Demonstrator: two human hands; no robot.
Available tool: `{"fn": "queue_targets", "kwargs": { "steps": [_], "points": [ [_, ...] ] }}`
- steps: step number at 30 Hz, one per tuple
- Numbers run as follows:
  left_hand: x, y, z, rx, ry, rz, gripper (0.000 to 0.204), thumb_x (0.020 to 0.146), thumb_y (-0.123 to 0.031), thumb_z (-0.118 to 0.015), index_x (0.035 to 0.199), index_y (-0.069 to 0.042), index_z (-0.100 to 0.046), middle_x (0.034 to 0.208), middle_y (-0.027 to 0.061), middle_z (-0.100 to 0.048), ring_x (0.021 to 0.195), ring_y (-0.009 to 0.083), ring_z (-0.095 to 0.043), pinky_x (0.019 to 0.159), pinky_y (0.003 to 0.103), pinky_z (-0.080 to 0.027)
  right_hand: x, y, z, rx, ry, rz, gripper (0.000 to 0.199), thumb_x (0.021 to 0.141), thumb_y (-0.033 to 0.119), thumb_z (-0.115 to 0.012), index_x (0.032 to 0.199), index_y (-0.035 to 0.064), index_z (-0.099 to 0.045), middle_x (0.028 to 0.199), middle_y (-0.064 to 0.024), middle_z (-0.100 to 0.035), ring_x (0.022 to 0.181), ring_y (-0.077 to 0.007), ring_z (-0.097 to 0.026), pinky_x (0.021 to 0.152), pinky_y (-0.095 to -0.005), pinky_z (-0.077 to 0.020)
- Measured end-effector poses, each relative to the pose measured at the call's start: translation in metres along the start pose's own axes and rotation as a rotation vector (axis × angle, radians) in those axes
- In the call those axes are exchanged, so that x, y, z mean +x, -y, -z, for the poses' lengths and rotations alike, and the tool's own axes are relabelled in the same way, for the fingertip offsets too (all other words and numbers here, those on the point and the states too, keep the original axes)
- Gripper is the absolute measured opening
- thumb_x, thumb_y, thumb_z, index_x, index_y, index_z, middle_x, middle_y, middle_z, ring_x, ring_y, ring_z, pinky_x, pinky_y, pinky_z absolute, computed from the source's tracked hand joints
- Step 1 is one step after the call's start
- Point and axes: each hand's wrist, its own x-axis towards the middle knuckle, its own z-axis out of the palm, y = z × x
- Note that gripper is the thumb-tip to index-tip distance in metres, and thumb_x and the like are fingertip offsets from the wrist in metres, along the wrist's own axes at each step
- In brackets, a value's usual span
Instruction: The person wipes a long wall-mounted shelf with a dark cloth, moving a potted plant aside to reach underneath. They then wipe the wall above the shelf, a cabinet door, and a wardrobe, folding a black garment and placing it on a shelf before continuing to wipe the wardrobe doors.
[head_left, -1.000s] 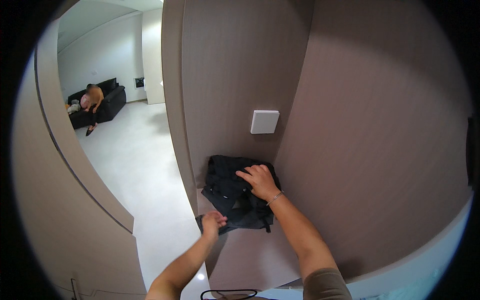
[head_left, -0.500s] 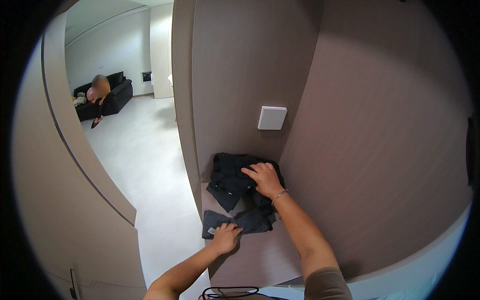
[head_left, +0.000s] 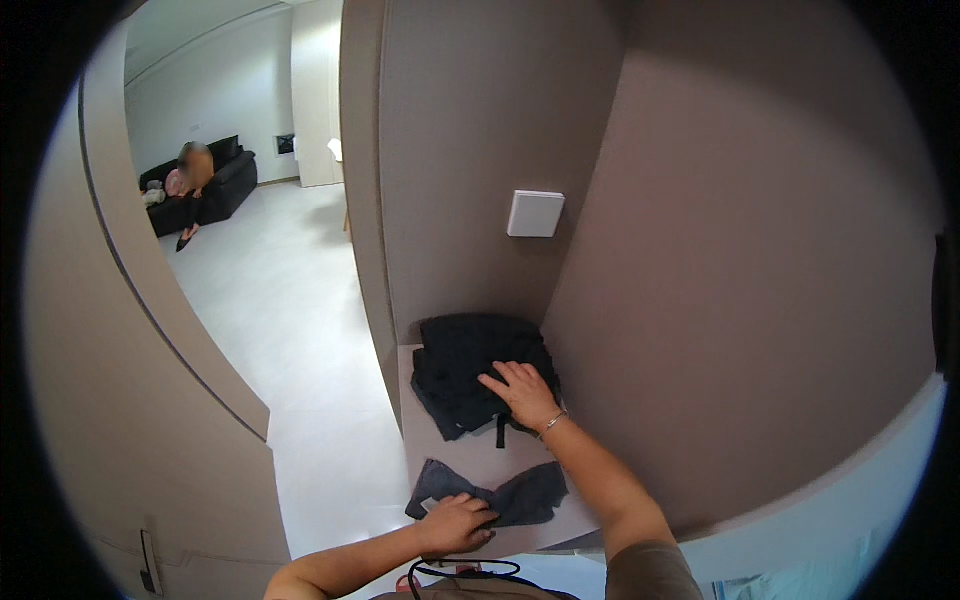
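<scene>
A folded black garment (head_left: 462, 358) lies at the back of the pinkish-brown shelf (head_left: 425, 448), a dark strap hanging from its front edge. My right hand (head_left: 522, 394) rests on top of it with fingers spread. Nearer to me, a dark grey cloth garment (head_left: 532, 494) lies bunched at its middle, with its two ends fanned out. My left hand (head_left: 456, 524) has its fingers bent and closed on that bunched middle. A small white label shows beside the left hand.
Brown panels enclose the shelf at the back and right, and a white square plate (head_left: 536, 214) sits on the back panel. To the left is a pale door panel (head_left: 160, 370). Farther off, a person (head_left: 197, 170) sits on a black sofa (head_left: 232, 185).
My left hand has drawn the grey garment toward me, away from the black one. The black garment looks flatter and neater, and my right hand has moved slightly nearer on it.
</scene>
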Motion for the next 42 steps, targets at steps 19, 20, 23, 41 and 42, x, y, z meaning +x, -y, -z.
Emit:
{"fn": "queue_targets", "kwargs": {
  "steps": [19, 20, 23, 41, 42],
  "points": [
    [-0.019, 0.040, -0.029, 0.253, -0.266, 0.100, 0.060, 0.095, -0.055, -0.044, 0.141, -0.017, -0.049, 0.150, 0.0178, -0.038, 0.139, 0.0385, -0.031, 0.112, 0.050, -0.024, -0.174, 0.123, 0.022, 0.383, 0.403, -0.437, 0.047, 0.101, 0.043, -0.041, 0.144, 0.0256, -0.045, 0.156, -0.0051, -0.031, 0.143, -0.0292, -0.027, 0.117, -0.0504, -0.0121],
    [-0.010, 0.044, -0.023, 0.259, -0.263, 0.137, 0.063, 0.094, -0.058, -0.042, 0.142, -0.017, -0.047, 0.151, 0.0178, -0.036, 0.139, 0.0385, -0.031, 0.112, 0.050, -0.023, -0.168, 0.112, 0.023, 0.436, 0.379, -0.503, 0.048, 0.101, 0.044, -0.040, 0.144, 0.0251, -0.045, 0.156, -0.0052, -0.032, 0.142, -0.0309, -0.028, 0.117, -0.0493, -0.0127],
    [0.017, 0.042, 0.000, 0.233, -0.224, 0.241, 0.060, 0.093, -0.058, -0.044, 0.140, -0.020, -0.051, 0.148, 0.0171, -0.040, 0.139, 0.0375, -0.030, 0.112, 0.053, -0.021, -0.142, 0.087, 0.031, 0.462, 0.442, -0.573, 0.045, 0.101, 0.042, -0.039, 0.143, 0.0276, -0.047, 0.154, -0.0065, -0.034, 0.143, -0.0317, -0.027, 0.116, -0.0527, -0.0105],
    [0.043, 0.062, 0.012, 0.234, -0.116, 0.407, 0.068, 0.092, -0.062, -0.039, 0.148, -0.024, -0.038, 0.155, 0.0159, -0.029, 0.145, 0.0364, -0.018, 0.117, 0.053, -0.007, -0.111, 0.046, -0.006, 0.405, 0.448, -0.622, 0.047, 0.101, 0.040, -0.037, 0.146, 0.0306, -0.040, 0.158, -0.0067, -0.025, 0.145, -0.0308, -0.019, 0.117, -0.0543, -0.0047],
    [0.032, 0.051, 0.004, 0.240, -0.123, 0.374, 0.069, 0.091, -0.062, -0.040, 0.148, -0.024, -0.038, 0.156, 0.0164, -0.028, 0.145, 0.0369, -0.018, 0.117, 0.053, -0.007, -0.126, 0.059, 0.001, 0.416, 0.425, -0.623, 0.047, 0.100, 0.040, -0.038, 0.146, 0.0308, -0.040, 0.158, -0.0069, -0.025, 0.145, -0.0309, -0.019, 0.117, -0.0540, -0.0051]
  ]
}}
